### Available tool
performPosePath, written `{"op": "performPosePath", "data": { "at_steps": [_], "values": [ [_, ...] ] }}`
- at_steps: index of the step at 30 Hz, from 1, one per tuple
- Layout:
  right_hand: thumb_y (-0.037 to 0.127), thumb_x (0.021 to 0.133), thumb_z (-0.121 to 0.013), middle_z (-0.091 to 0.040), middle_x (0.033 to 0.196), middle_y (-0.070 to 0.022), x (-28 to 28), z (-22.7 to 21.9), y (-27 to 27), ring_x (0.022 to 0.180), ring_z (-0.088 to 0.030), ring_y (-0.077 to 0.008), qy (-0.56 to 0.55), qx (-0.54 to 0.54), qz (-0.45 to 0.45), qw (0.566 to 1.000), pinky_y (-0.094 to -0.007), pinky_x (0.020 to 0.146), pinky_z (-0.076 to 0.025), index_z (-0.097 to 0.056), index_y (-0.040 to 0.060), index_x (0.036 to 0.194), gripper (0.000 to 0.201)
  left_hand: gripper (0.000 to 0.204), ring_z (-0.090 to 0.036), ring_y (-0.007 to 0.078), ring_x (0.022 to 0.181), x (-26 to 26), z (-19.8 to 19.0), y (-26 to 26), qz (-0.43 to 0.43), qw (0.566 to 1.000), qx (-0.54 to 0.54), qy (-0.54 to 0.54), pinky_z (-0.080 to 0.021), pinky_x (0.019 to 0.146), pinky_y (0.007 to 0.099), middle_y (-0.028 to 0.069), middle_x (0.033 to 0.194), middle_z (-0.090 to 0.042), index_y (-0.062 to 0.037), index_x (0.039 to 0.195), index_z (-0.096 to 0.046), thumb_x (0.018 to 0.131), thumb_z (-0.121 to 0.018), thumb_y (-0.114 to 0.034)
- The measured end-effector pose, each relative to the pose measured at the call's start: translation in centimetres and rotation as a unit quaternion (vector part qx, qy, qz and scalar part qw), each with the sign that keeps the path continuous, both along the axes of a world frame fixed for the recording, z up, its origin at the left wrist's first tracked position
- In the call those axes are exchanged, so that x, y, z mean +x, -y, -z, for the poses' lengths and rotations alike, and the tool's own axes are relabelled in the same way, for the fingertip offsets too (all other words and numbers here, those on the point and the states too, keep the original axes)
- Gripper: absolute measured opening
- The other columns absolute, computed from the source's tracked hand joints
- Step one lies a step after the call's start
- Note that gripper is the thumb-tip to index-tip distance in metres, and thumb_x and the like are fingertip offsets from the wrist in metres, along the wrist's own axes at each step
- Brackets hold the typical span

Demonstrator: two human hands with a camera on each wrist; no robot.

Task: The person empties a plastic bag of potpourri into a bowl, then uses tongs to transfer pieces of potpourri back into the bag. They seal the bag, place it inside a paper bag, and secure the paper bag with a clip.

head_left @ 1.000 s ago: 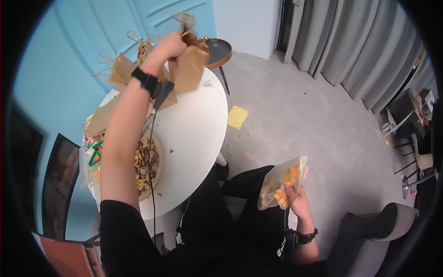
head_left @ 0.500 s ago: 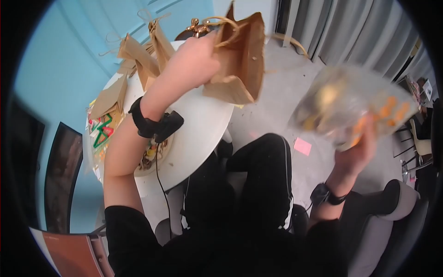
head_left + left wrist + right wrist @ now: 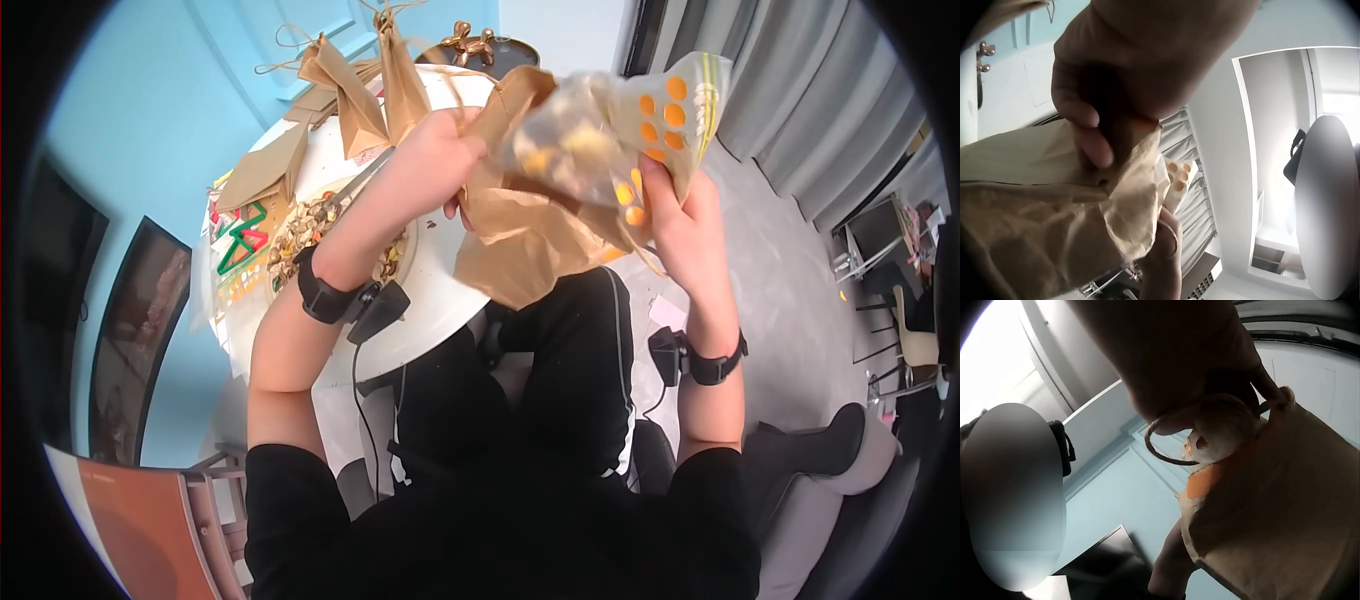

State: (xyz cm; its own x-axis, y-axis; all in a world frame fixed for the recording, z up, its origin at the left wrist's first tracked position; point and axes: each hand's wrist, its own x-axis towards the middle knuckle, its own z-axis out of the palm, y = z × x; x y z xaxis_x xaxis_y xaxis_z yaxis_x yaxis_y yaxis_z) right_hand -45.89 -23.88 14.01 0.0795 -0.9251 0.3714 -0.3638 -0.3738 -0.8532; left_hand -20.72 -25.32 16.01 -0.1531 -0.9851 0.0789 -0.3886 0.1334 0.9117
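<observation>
In the head view my left hand [image 3: 435, 160] grips the rim of a brown kraft paper bag [image 3: 530, 245], which is held in front of me with its mouth tipped to the right. My right hand [image 3: 683, 225] pinches a clear zip bag [image 3: 665, 110] printed with orange dots, thumb on its face. Blurred, pale and yellowish contents fill the zip bag's lower end, which lies at the paper bag's mouth. From the left wrist, fingers curl over the paper bag's edge [image 3: 1135, 162]. A rope handle [image 3: 1163, 459] loops beside the right hand in the right wrist view.
Upright paper bags [image 3: 350, 110] stand at the back of the white table [image 3: 440, 310], near a flat-lying paper bag [image 3: 265, 165]. A round dish holds small mixed pieces [image 3: 310, 225]; green outline shapes [image 3: 243, 240] lie left of it. Behind, a copper balloon-dog figurine [image 3: 470, 42] sits on a side table.
My left hand has brought the paper bag off the table toward me. The right hand has swung the zip bag from my lap, out right, then in to the paper bag's mouth.
</observation>
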Motion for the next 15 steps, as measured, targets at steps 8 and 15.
{"op": "performPosePath", "data": {
  "at_steps": [8,15],
  "values": [
    [0.049,0.088,-0.063,-0.058,0.074,-0.0051,0.4,-2.0,-0.3,0.066,-0.054,-0.0113,-0.050,-0.126,-0.163,0.977,-0.0276,0.062,-0.044,-0.057,-0.0034,0.119,0.061,0.044,-0.063,0.0109,0.074,2.0,1.4,0.9,-0.010,1.000,0.026,-0.001,-0.049,0.059,0.0249,0.0082,0.092,-0.066,0.0047,0.128,-0.054,0.088,-0.053,-0.012],
    [0.060,0.095,-0.038,-0.045,0.073,0.0005,-1.2,-1.3,2.2,0.069,-0.043,-0.0109,0.244,-0.224,-0.186,0.925,-0.0318,0.083,-0.043,-0.048,-0.0075,0.129,0.076,0.049,-0.060,0.0143,0.106,3.0,1.1,0.8,-0.033,0.998,0.016,-0.056,-0.048,0.086,0.0252,0.0114,0.121,-0.061,0.0036,0.133,-0.052,0.087,-0.060,-0.014]
  ]
}}
